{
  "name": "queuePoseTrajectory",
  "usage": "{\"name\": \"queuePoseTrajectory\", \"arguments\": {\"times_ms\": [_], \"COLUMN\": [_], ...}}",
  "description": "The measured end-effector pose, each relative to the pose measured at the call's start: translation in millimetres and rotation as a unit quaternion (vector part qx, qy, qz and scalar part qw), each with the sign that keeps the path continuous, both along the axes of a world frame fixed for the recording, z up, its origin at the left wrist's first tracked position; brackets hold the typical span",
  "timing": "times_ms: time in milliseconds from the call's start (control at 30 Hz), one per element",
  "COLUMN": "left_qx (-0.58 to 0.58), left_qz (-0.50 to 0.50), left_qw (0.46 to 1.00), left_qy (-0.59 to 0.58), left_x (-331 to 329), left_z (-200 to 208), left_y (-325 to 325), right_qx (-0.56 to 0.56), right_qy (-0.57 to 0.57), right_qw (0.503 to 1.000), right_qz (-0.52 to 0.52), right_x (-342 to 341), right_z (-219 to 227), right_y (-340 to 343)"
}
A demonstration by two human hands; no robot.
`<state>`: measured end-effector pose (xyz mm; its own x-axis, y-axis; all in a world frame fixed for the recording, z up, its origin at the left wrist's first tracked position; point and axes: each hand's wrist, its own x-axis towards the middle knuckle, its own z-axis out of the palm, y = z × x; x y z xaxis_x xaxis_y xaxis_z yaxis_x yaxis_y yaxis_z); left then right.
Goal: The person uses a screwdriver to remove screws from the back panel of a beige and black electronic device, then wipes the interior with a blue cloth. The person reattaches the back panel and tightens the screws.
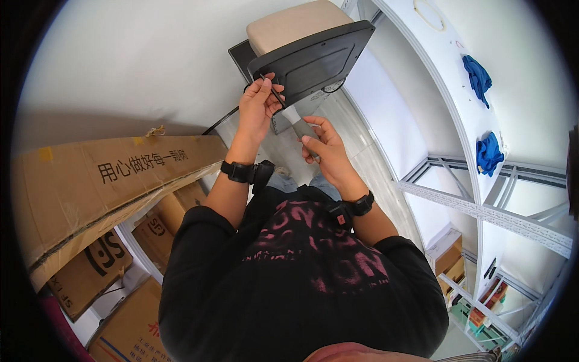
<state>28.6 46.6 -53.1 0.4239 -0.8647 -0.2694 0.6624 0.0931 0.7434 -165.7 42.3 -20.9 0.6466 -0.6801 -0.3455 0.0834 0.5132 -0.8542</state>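
A screwdriver [301, 125] with a grey handle and a dark shaft slants up and to the left in front of me. My right hand [325, 151] is closed around its handle. Near the tip, my left hand [259, 104] pinches the shaft with thumb and fingers. The tip meets the near left corner of a black plastic panel [322, 63], though my fingers partly hide that spot and any screw there. This panel backs a beige padded cushion [295, 27], which looks like part of a chair. Small holes show along the panel's rim.
A long cardboard sheet or box [72, 181] runs along my left, above several cardboard boxes [142, 320]. To the right stands white metal shelving [482, 211], with blue cloths [490, 154] on its side. A white wall [139, 66] rises at the far left.
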Motion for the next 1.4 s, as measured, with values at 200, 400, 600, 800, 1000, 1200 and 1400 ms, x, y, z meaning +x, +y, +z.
{"name": "queuePoseTrajectory", "arguments": {"times_ms": [200, 400, 600, 800, 1000, 1200, 1400], "left_qx": [0.011, 0.019, 0.013, 0.014, 0.017, 0.021, 0.015], "left_qz": [0.021, 0.019, 0.016, 0.036, 0.029, 0.039, 0.055], "left_qw": [1.000, 1.000, 1.000, 0.999, 0.999, 0.999, 0.998], "left_qy": [0.009, 0.005, 0.003, 0.018, 0.032, 0.018, 0.037], "left_x": [-0.5, 1.4, 5.2, 4.9, 5.8, 6.7, 2.0], "left_z": [-2.2, 5.3, -2.7, 0.3, 1.8, -7.2, 1.0], "left_y": [-3.2, -1.3, -3.8, -4.1, -4.1, -6.6, -6.5], "right_qx": [0.078, 0.164, -0.072, 0.188, -0.003, 0.106, 0.098], "right_qy": [-0.047, -0.054, 0.017, -0.063, 0.061, -0.016, 0.010], "right_qw": [0.996, 0.983, 0.997, 0.977, 0.996, 0.993, 0.992], "right_qz": [-0.018, 0.065, 0.029, 0.084, 0.063, 0.054, 0.080], "right_x": [1.9, 0.5, 10.2, 3.7, 4.9, 5.4, 1.0], "right_z": [12.8, 17.6, 1.3, 14.1, 5.1, 4.1, 7.5], "right_y": [-0.8, -12.0, -2.8, -18.2, -8.8, -16.0, -17.4]}}
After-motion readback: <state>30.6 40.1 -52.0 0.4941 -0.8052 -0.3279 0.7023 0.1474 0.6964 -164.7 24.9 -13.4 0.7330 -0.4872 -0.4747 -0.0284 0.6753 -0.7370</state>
